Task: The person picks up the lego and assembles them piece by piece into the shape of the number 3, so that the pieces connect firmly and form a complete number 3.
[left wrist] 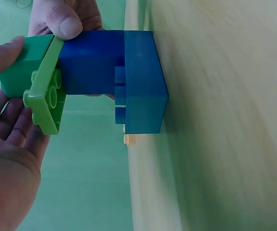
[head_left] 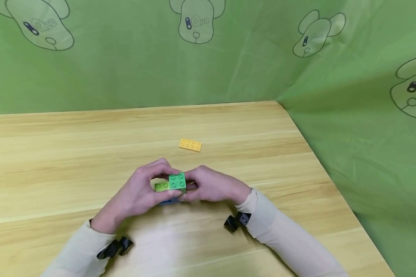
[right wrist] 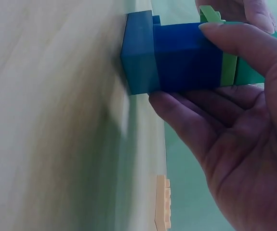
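Between the two hands stands a stack of bricks. On top is a green brick [head_left: 177, 181], under it a thin light green plate [left wrist: 46, 94] that juts out to the left. Below come a dark blue brick [right wrist: 190, 57] and a lighter blue brick [left wrist: 145, 82] at the table surface. The left hand [head_left: 138, 188] pinches the green brick between thumb and fingers. With thumb and fingers, the right hand [head_left: 216, 185] grips the dark blue brick from the right side.
A flat yellow-orange brick [head_left: 190, 145] lies on the wooden table [head_left: 72, 154] beyond the hands. Green printed cloth [head_left: 124, 69] hangs behind the table and along its right side.
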A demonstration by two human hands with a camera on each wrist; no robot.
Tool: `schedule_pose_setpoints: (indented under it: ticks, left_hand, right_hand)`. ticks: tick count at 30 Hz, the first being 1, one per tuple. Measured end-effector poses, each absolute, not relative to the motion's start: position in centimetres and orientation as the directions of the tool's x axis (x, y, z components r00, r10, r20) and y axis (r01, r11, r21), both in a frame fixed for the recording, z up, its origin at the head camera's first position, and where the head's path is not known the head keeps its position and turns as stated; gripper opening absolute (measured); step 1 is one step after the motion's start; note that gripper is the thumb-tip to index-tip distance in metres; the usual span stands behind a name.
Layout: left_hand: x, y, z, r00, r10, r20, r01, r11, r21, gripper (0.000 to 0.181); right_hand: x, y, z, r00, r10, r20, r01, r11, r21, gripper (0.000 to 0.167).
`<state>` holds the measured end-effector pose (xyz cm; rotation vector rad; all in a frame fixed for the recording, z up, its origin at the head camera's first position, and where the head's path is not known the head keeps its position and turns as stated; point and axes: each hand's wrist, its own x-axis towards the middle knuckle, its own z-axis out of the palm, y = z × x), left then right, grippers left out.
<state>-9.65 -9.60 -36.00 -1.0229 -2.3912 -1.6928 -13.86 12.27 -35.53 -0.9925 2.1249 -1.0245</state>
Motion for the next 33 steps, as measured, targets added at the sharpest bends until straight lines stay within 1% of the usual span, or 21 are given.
schedule_pose_setpoints:
  ticks: [6, 14, 16, 20, 23, 27, 30, 33]
  left_hand:
    - [-9.7, -9.7, -36.0, -0.779, 0.491, 0.390, 0.535, 0.196, 0.822, 0.035]
    - [-9.7, -9.7, -35.9, -0.765, 0.489, 0.419, 0.576, 0.229, 0.784, 0.036]
    - [-9.8, -9.7, -35.9, -0.761, 0.491, 0.425, 0.582, 0.228, 0.780, 0.036]
    - [-9.8, -9.6, -35.9, -0.753, 0.493, 0.436, 0.595, 0.228, 0.771, 0.037]
    - [-9.8, -9.6, -35.8, -0.755, 0.494, 0.430, 0.595, 0.243, 0.766, 0.037]
    - [-9.9, -9.7, -35.6, -0.756, 0.518, 0.400, 0.586, 0.262, 0.767, 0.038]
    - [-10.3, -10.0, -35.6, -0.748, 0.542, 0.384, 0.576, 0.242, 0.781, 0.040]
    - [-10.7, -10.5, -35.7, -0.760, 0.544, 0.357, 0.534, 0.208, 0.820, 0.040]
  right_hand:
    - [-13.8, 12.5, -35.4, -0.553, -0.819, -0.157, -0.387, 0.419, -0.822, 0.034]
    - [-13.6, 13.1, -34.7, -0.568, -0.817, -0.098, -0.403, 0.381, -0.832, 0.031]
    - [-13.6, 13.2, -34.8, -0.566, -0.820, -0.080, -0.410, 0.365, -0.836, 0.032]
    - [-13.6, 13.1, -35.2, -0.564, -0.825, -0.031, -0.417, 0.317, -0.852, 0.028]
    - [-13.6, 13.2, -35.3, -0.563, -0.826, -0.018, -0.416, 0.303, -0.857, 0.023]
    - [-13.6, 13.2, -35.3, -0.564, -0.826, -0.022, -0.430, 0.317, -0.845, 0.022]
    - [-13.7, 13.2, -35.2, -0.563, -0.827, -0.019, -0.450, 0.326, -0.832, 0.023]
    - [-13.8, 13.0, -35.1, -0.559, -0.829, -0.027, -0.464, 0.340, -0.818, 0.023]
